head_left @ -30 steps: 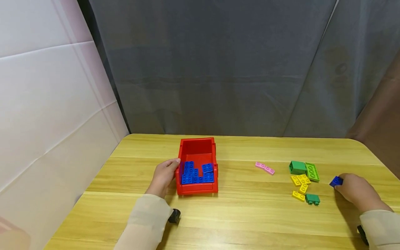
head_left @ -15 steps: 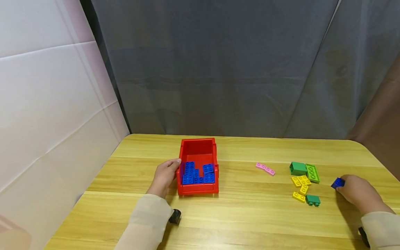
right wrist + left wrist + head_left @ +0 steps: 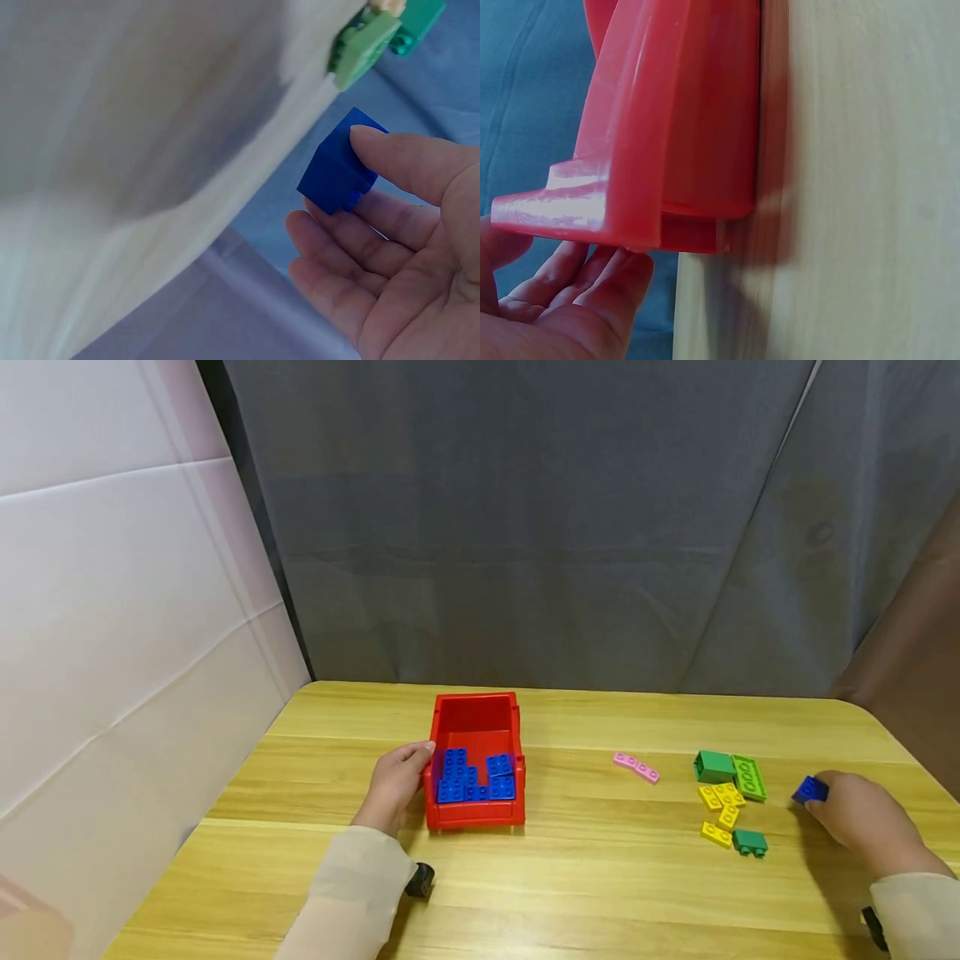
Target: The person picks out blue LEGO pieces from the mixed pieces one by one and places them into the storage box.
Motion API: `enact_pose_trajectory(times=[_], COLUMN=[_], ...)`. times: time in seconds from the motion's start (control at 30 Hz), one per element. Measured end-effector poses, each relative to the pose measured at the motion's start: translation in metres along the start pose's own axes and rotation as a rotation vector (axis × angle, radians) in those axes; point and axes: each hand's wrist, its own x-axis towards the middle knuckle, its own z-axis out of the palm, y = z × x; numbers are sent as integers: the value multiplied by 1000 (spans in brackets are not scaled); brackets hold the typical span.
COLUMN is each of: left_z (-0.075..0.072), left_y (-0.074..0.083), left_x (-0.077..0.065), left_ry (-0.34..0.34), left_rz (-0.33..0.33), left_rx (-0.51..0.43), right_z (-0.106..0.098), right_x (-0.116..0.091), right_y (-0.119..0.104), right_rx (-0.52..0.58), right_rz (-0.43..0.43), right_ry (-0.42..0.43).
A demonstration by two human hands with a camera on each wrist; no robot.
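Note:
At the right of the head view my right hand [image 3: 866,822] holds a blue building brick [image 3: 811,789] between thumb and fingers. The right wrist view shows the thumb on one side of the brick [image 3: 337,165], fingertips on the other, studs towards the palm. My left hand [image 3: 393,785] grips the side rim of a red plastic bin [image 3: 472,814], thumb on top and fingers beneath the lip, as the left wrist view shows. Several blue bricks [image 3: 453,777] lie inside the bin's near half, studs up.
Right of centre a pink strip of bricks [image 3: 636,767] lies on the wooden table [image 3: 570,885]. Beyond it are a green brick [image 3: 715,766], a light green brick [image 3: 748,777], several yellow bricks [image 3: 726,806] and another green brick [image 3: 750,842]. A grey curtain [image 3: 510,527] stands behind.
My right hand has risen slightly with the blue brick still in its grip. The left hand and the red bin have stayed in place.

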Motion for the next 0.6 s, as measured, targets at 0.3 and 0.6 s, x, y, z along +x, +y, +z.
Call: enact_pose_trajectory(times=[0.3,0.6], left_z=[0,1], left_y=[0,-1], left_x=[0,1], left_ry=[-2,0], left_rz=[1,8], left_rx=[8,14], right_z=[-15,-28], right_x=[-5,-10], right_y=[-25,-48], right_rx=[21,66], right_rz=[-32,-85], right_ry=[47,36])
